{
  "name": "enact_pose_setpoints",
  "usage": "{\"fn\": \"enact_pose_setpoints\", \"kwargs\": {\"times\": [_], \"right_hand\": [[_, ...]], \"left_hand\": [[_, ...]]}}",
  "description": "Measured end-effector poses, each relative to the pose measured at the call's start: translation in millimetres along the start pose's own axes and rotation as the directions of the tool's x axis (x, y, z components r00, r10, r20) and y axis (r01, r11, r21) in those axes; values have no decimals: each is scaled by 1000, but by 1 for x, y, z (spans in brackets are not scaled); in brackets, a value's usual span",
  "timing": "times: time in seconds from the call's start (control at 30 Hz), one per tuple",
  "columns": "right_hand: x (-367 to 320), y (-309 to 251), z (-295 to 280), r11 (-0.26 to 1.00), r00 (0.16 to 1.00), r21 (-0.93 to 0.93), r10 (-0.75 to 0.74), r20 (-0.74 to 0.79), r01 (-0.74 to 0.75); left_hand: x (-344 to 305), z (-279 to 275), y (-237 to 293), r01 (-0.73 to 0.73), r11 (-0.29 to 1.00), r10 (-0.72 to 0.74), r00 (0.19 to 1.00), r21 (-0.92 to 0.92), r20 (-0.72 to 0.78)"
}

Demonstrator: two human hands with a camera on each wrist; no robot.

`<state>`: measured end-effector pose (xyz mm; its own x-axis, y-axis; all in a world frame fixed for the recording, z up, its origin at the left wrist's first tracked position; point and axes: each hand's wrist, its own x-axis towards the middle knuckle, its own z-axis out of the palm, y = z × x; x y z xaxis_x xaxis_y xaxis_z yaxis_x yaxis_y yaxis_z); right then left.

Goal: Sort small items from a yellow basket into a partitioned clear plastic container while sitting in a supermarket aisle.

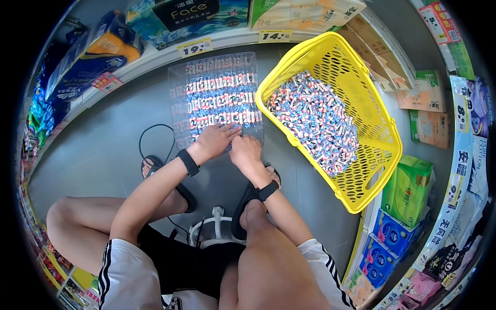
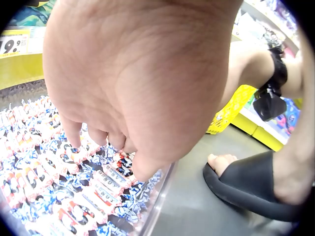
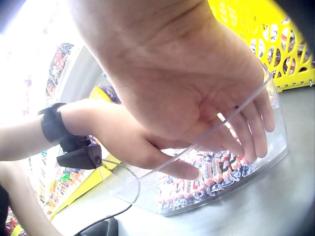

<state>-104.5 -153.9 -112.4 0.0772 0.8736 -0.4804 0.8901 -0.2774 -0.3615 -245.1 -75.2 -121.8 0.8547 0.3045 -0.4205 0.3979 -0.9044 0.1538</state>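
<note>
A clear plastic box on the floor holds rows of wrapped candies, white with blue twisted ends. My left hand reaches over its near end, fingers extended onto the candies. Beside it, my right hand has its fingers down inside the near right corner. In the left wrist view, the fingertips of my left hand rest at the candies. The right wrist view has the fingers of my right hand loosely extended behind the clear wall, touching candies; whether either hand holds one is hidden.
A yellow basket with a heap of loose wrapped candies stands right of the box. Shelves of tissue packs curve around the back and right. A black cable and sandaled feet lie near the box.
</note>
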Motion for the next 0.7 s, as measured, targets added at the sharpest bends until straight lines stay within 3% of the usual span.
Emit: {"fn": "enact_pose_setpoints", "kwargs": {"times": [0.13,0.2,0.23,0.33,0.4,0.43,0.5,0.7], "right_hand": [[-2,3,-6,1000,1000,-3,-4,-3,4],[-8,7,-16,991,991,54,-118,-62,121],[-12,6,-22,991,991,54,-115,-65,119],[-26,5,-49,980,979,139,-122,-164,145],[-40,7,-76,966,961,137,-189,-202,219],[-48,7,-84,967,961,134,-184,-207,215],[-67,6,-97,936,877,135,-244,-413,324],[-115,17,-161,937,908,253,-124,-400,240]], "left_hand": [[-3,-13,-2,-27,1000,26,995,-9,-97],[-3,-28,-2,-11,1000,8,971,-12,-240],[-4,-42,-2,-14,1000,11,970,-11,-241],[-8,-76,3,-63,990,27,964,-129,-265],[-12,-91,12,-102,910,-40,943,-402,-331],[-15,-101,17,-109,911,-35,941,-398,-336],[-19,-123,28,-167,862,-46,915,-479,-400],[-29,-169,56,-293,844,38,868,-449,-495]]}}
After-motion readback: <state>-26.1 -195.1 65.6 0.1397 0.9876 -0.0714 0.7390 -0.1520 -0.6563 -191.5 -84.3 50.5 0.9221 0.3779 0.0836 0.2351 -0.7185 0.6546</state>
